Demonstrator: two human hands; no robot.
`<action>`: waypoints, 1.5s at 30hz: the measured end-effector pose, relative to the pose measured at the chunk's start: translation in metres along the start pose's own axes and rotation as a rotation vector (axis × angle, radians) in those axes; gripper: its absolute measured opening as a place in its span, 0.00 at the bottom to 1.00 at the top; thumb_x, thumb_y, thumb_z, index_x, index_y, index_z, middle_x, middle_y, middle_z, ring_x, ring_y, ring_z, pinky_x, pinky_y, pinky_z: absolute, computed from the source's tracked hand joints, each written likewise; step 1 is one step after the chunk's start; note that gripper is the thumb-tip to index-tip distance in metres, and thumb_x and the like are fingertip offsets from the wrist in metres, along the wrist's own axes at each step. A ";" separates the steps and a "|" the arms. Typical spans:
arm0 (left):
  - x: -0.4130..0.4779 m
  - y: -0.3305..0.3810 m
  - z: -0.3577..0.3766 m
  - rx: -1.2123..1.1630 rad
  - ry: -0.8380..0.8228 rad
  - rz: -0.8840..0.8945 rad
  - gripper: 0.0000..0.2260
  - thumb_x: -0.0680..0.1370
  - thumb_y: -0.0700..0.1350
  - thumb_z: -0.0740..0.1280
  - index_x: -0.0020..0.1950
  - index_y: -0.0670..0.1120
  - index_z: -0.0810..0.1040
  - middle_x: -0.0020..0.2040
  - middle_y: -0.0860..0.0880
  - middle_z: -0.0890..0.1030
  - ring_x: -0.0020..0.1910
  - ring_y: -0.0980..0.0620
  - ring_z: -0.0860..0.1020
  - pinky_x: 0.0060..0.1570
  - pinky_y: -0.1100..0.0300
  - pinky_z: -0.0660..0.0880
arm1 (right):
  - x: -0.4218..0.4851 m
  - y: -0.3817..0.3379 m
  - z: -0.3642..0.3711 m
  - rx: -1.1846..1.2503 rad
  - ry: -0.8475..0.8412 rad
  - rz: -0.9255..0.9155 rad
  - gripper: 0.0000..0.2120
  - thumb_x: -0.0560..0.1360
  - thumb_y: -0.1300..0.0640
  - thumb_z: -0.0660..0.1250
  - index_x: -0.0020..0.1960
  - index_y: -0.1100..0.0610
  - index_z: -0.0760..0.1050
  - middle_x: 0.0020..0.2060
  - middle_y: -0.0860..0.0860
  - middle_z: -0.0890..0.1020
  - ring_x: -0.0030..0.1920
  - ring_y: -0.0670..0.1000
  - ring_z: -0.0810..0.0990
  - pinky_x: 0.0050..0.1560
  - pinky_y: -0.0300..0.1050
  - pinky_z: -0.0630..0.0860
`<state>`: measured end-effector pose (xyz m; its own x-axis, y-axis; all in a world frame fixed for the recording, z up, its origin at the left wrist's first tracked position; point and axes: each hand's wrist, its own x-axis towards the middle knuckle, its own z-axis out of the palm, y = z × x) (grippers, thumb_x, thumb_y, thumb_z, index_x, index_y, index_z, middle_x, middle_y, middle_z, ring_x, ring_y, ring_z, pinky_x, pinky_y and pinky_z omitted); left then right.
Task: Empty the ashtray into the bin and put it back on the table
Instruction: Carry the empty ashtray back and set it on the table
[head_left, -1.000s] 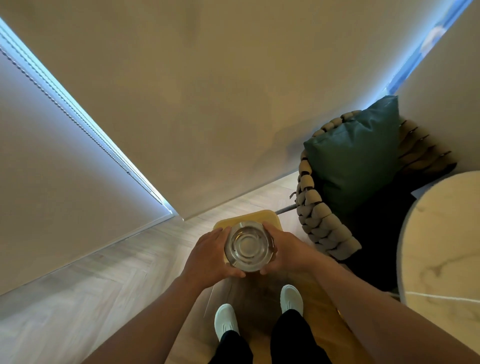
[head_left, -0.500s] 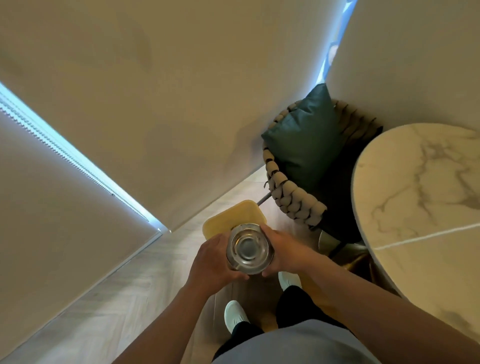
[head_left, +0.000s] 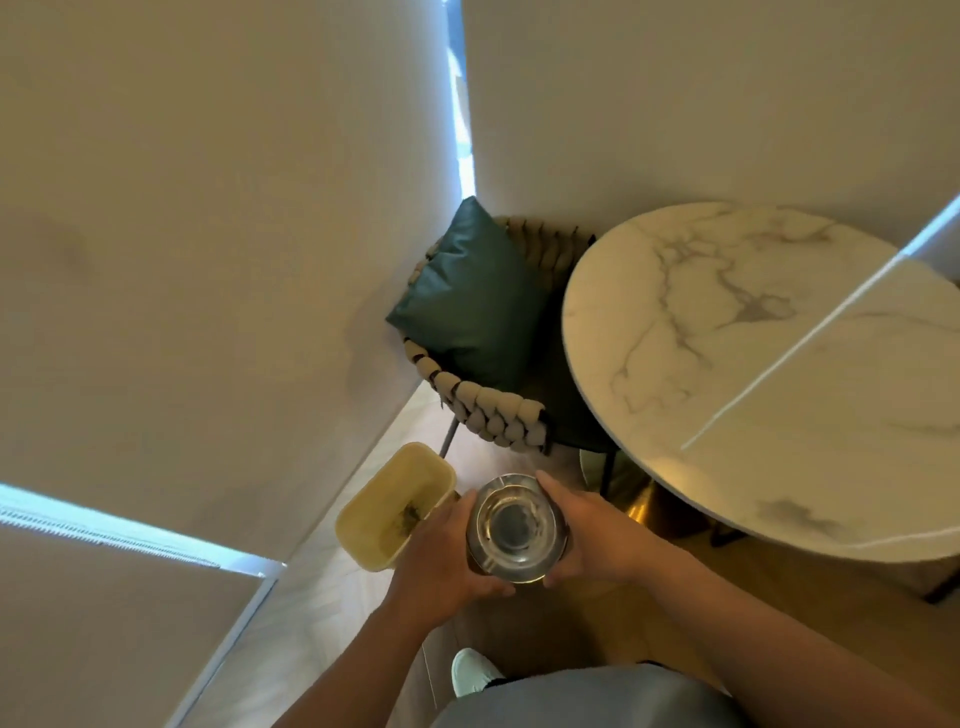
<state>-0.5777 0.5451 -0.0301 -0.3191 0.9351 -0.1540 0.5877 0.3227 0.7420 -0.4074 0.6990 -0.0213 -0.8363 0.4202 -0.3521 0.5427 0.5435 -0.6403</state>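
A round shiny metal ashtray (head_left: 514, 525) is held upright between both hands at waist height, its bowl facing up and looking bare. My left hand (head_left: 441, 556) grips its left side and my right hand (head_left: 587, 530) its right side. The yellow bin (head_left: 395, 504) stands on the floor just left of the ashtray, with dark debris on its bottom; my left hand covers its near corner. The round white marble table (head_left: 753, 374) lies to the right, its top bare.
A woven chair (head_left: 493, 410) with a dark green cushion (head_left: 467, 301) sits in the corner behind the bin, tucked against the table. Beige walls close in on the left and back. A white shoe (head_left: 470, 670) shows on the wooden floor.
The view has swung right, bringing the table fully into sight. The ashtray has shifted from above the bin to its right, still in both hands.
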 end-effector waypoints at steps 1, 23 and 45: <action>0.005 0.008 0.005 0.007 -0.012 0.027 0.40 0.58 0.66 0.78 0.66 0.61 0.67 0.55 0.66 0.75 0.56 0.63 0.75 0.57 0.59 0.75 | -0.009 0.007 -0.005 0.015 0.021 0.008 0.57 0.60 0.47 0.81 0.75 0.38 0.45 0.69 0.45 0.73 0.70 0.48 0.70 0.67 0.44 0.69; 0.036 0.222 0.221 0.181 -0.354 0.278 0.47 0.58 0.62 0.80 0.73 0.58 0.64 0.65 0.57 0.76 0.63 0.57 0.74 0.63 0.51 0.75 | -0.265 0.200 -0.071 0.237 0.267 0.284 0.61 0.57 0.45 0.81 0.79 0.48 0.47 0.66 0.45 0.73 0.64 0.48 0.73 0.62 0.42 0.73; 0.178 0.229 0.227 0.172 -0.429 0.338 0.50 0.56 0.68 0.77 0.74 0.60 0.60 0.67 0.58 0.73 0.64 0.57 0.71 0.64 0.55 0.71 | -0.195 0.248 -0.149 0.227 0.296 0.419 0.63 0.58 0.43 0.81 0.80 0.50 0.44 0.69 0.50 0.72 0.64 0.50 0.74 0.63 0.49 0.75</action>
<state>-0.3313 0.8191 -0.0353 0.2167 0.9546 -0.2043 0.7284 -0.0188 0.6849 -0.0983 0.8598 -0.0093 -0.4776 0.7703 -0.4225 0.7663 0.1300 -0.6293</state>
